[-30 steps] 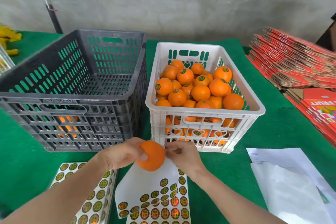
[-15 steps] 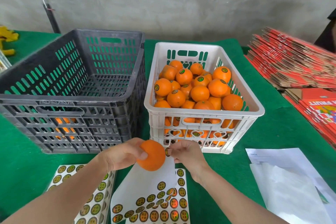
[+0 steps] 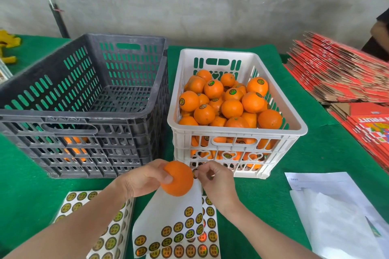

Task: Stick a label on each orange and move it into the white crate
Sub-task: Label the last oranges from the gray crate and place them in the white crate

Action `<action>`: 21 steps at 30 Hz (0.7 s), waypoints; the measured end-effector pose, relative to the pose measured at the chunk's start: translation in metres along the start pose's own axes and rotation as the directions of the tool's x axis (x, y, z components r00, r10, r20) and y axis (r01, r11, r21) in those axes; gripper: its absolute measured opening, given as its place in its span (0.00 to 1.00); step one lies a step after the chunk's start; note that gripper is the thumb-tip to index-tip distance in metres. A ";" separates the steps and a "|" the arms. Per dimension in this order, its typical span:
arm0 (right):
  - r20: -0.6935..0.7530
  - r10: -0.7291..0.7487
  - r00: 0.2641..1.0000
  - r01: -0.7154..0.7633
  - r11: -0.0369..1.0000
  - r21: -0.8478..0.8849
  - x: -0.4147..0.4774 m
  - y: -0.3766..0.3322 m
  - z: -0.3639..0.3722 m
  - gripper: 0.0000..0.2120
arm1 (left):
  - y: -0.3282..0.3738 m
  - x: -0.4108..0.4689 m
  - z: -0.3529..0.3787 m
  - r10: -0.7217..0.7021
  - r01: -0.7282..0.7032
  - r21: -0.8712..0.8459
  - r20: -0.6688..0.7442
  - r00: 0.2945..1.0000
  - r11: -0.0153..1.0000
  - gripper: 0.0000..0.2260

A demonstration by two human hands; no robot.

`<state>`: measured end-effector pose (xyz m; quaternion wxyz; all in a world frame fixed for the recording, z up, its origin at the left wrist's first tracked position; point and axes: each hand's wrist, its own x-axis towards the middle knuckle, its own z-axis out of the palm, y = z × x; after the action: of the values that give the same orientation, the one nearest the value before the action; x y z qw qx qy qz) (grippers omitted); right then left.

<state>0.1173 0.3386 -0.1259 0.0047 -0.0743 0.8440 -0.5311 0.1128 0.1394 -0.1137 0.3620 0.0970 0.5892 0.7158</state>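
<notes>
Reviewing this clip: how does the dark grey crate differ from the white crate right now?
Colour: the dark grey crate is near-black plastic, while the white crate is white. Fill: the white crate is heaped with oranges, several of them labelled. The dark grey crate shows bare floor, with only some orange fruit glimpsed through its near wall. Size: the dark grey crate looks wider and taller. Both are slotted plastic and stand side by side on the green cloth.

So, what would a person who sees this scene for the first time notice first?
Probably the white crate, right of centre, heaped with oranges. In front of it, the left hand holds one orange while the right hand pinches a label beside it. A nearly empty dark crate stands to the left.
</notes>
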 end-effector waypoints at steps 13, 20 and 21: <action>0.000 -0.153 0.988 0.151 0.974 -0.166 -0.005 0.004 0.007 0.05 | -0.008 0.002 -0.005 0.009 -0.010 -0.054 -0.017 1.000 0.999 0.30; 0.035 0.146 0.989 -0.150 0.959 0.242 -0.005 0.008 0.001 0.07 | -0.011 0.004 -0.010 -0.087 0.089 0.037 -0.069 0.994 0.995 0.39; 0.058 0.201 0.978 -0.209 0.936 0.283 -0.003 0.009 0.000 0.07 | -0.012 0.004 -0.009 -0.100 0.106 0.085 -0.080 0.992 0.991 0.39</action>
<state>0.1196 0.3425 -0.1342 0.0829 0.0081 0.7608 -0.6436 0.1095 0.1354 -0.1280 0.3714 0.0552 0.6378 0.6725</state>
